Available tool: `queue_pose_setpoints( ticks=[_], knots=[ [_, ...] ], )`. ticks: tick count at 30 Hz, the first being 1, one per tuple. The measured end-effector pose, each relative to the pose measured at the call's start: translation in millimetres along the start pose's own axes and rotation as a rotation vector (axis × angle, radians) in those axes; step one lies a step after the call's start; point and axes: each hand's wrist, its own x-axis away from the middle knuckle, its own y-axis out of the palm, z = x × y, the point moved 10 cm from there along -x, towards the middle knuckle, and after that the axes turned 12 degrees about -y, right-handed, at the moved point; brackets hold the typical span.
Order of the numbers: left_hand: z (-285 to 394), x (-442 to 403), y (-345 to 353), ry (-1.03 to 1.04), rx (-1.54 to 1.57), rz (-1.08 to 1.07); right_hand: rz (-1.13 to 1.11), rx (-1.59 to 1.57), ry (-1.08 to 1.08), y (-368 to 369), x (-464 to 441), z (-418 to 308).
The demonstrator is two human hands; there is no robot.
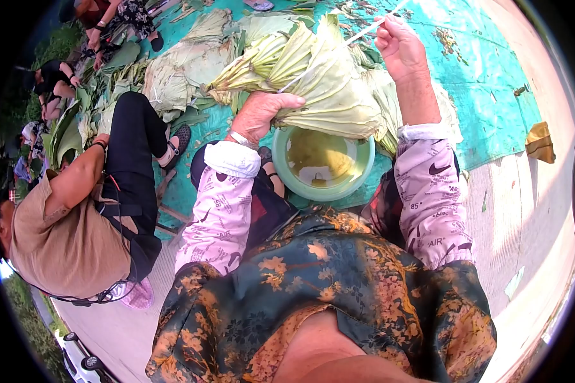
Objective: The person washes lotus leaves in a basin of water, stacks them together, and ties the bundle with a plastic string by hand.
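Observation:
My left hand [257, 116] is closed around a bundle of large, pale green, wilted leaves [332, 89], with the thumb lying across the near side. The stem ends point left and the broad blades fan out to the right. Up and to the right, my right hand [401, 50] pinches a thin whitish strip [365, 29]. The strip runs down toward the bundle and seems to pass around its stems. Just below the leaves stands a light green basin [324, 194] holding yellowish-brown liquid. The bundle overlaps the basin's far rim.
More flattened leaves [188, 64] lie in heaps on a turquoise tarp [492, 83]. A person [70, 230] in a brown shirt sits close on the left, and others work farther back. A yellowish-brown folded piece [540, 142] lies at the tarp's right edge.

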Motion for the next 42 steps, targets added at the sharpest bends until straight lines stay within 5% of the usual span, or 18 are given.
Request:
queue_pose_setpoints(
  ticks=[5,9,12,25,34,38,42],
  knots=[
    [-5.4,-1.4,-3.7,-0.056,0.046,0.027,0.041,0.575,-0.036,28.3,24.4,-18.5],
    [-1.9,-0.8,-4.0,-0.057,0.076,0.027,-0.166,0.741,0.119,35.8,29.6,6.0],
    [-1.6,-3.3,-7.4,-0.051,0.095,0.029,-0.265,0.936,-0.015,40.1,29.4,7.7],
    [-2.1,-6.5,-26.5,-0.070,0.189,0.098,-0.491,1.028,-0.229,76.2,45.4,14.4],
    [1.4,-2.3,-28.9,-0.043,0.232,0.124,-0.705,0.716,0.209,125.9,94.2,45.7],
    [-5.8,-7.5,-33.7,-0.083,0.270,0.124,-0.856,0.889,0.081,134.2,105.8,57.9],
    [-5.2,-8.8,-30.9,-0.070,0.302,0.104,-0.780,1.021,-0.078,136.4,102.9,49.7]
  ],
)
